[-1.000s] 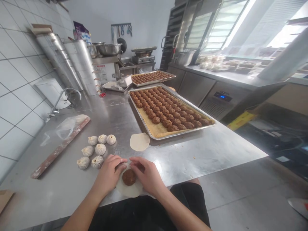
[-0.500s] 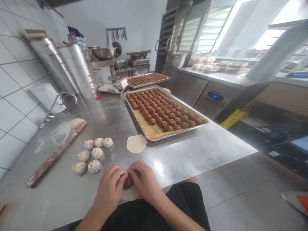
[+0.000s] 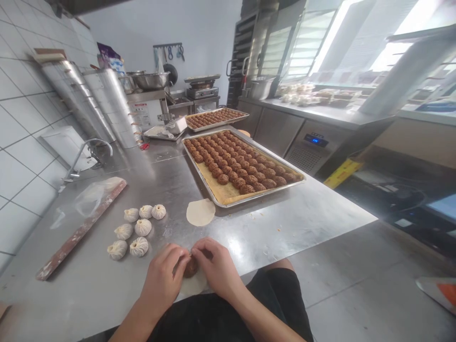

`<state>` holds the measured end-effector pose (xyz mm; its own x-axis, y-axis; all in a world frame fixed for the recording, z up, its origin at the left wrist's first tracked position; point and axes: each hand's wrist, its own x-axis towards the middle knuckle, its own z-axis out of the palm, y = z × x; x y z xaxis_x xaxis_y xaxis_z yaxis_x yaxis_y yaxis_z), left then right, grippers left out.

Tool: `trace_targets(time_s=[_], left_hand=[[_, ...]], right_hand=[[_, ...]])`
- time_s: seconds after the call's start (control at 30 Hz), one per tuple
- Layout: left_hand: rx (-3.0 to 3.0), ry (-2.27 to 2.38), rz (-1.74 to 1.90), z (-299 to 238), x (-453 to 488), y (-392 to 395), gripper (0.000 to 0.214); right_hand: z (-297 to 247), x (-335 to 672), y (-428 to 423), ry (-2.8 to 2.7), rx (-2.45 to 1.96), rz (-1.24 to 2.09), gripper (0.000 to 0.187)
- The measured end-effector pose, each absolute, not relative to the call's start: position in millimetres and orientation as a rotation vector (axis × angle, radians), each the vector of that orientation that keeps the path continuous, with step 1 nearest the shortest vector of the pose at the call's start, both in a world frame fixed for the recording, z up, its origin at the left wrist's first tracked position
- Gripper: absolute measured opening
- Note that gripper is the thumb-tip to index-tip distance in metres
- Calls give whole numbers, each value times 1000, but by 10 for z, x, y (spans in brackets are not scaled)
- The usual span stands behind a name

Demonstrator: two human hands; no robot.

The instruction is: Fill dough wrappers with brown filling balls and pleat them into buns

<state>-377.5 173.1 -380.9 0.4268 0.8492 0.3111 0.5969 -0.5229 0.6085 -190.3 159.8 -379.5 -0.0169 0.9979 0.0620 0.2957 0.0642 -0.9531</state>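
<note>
At the table's near edge, a brown filling ball (image 3: 190,270) rests on a round dough wrapper (image 3: 194,285), partly covered by my fingers. My left hand (image 3: 166,271) pinches the wrapper's far edge with thumb and forefinger. Right beside it, my right hand (image 3: 216,267) pinches the same edge, its fingertips nearly meeting the left ones above the ball. A second flat wrapper (image 3: 200,212) lies just beyond my hands. To the left sit several pleated buns (image 3: 143,227) with small openings on top.
A metal tray (image 3: 261,191) of brown filling balls stands beyond the loose wrapper, with another tray (image 3: 217,118) behind it. A floury wooden strip (image 3: 83,227) and a plastic bag (image 3: 89,197) lie at left, near a faucet (image 3: 94,141) by the tiled wall.
Both hands stay close together at the wrapper's edge, with only small finger movements. Slightly more of the filling ball shows between them. The view has shifted a little.
</note>
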Motion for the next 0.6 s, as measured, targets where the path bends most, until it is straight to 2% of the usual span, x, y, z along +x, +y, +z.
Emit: trace_targets(time_s=[0.13,0.3,0.37,0.47,0.6], left_hand=[[2345,1180,804,-3825,-3795,1754,25],[2403,1181,899,-3822,-3775,1736,17],[2410,1171,896,-3817,-3771,1736,16],[2447,1137,852,-3810,-3778,1746,27],[2451,1145,880,-3805,-3764,1743,20]], right_hand=[[-3797,-1915,1520,-1530,-1219,1026,26],[-3807,-1889,1536,-1387,-1391,993,15],[-3788,-1906,1543,-1376,-1369,1030,21],[-3791,-1925,1506,-1473,-1231,1042,26],[-3838,-1894,1485,-1467,-1261,997,16]])
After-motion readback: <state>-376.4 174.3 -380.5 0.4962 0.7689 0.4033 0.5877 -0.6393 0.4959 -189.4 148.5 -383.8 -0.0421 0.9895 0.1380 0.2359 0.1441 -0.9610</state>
